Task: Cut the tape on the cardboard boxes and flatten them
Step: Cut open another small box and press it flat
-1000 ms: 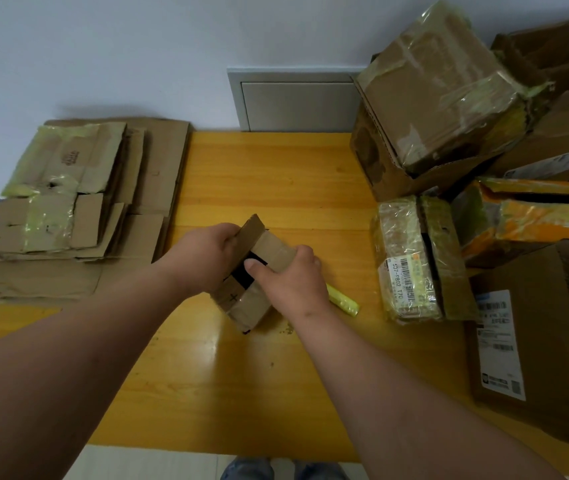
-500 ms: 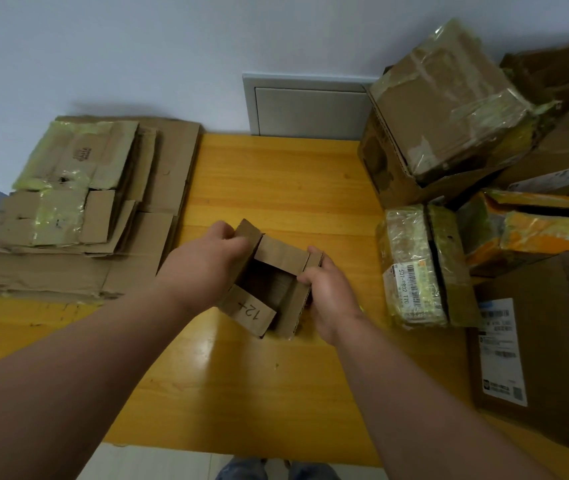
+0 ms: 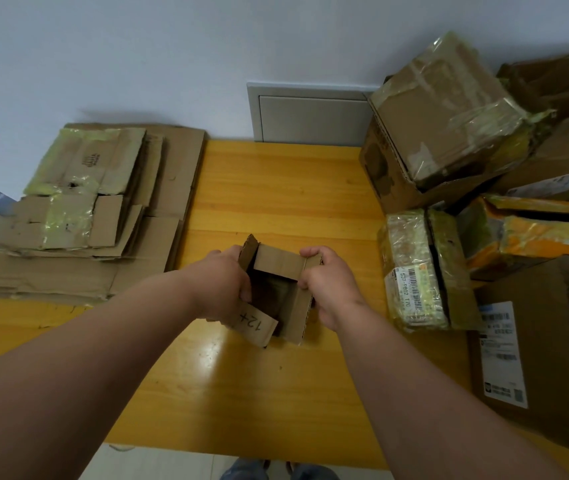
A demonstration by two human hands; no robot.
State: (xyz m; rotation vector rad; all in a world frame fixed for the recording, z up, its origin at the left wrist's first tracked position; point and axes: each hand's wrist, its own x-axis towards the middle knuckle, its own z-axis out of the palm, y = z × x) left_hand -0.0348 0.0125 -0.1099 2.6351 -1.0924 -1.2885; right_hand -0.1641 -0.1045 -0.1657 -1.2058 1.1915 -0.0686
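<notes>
Both hands on small box (image 3: 281, 289), mid-table, left of taped parcel (image 3: 414, 268). Left hand (image 3: 222, 284) grips left wall and flap; right hand (image 3: 328, 285) curls round right wall. Top open, flaps up. Risk: bottom tape maybe uncut, so pressing could tear cardboard. Risk: box slipping on glossy table (image 3: 276, 188).

small box (image 3: 281, 268): matt brown corrugated cardboard, fluted edges exposed
tabletop (image 3: 276, 188): yellow wood, smooth, glossy with glare
flattened stack (image 3: 96, 209): dull cardboard, patches of shiny yellowish tape
wrapped parcel (image 3: 411, 268): crinkled glossy plastic film, paper label
tilted box (image 3: 445, 109): cardboard under wrinkled clear tape
wall panel (image 3: 310, 116): smooth, matt grey
</notes>
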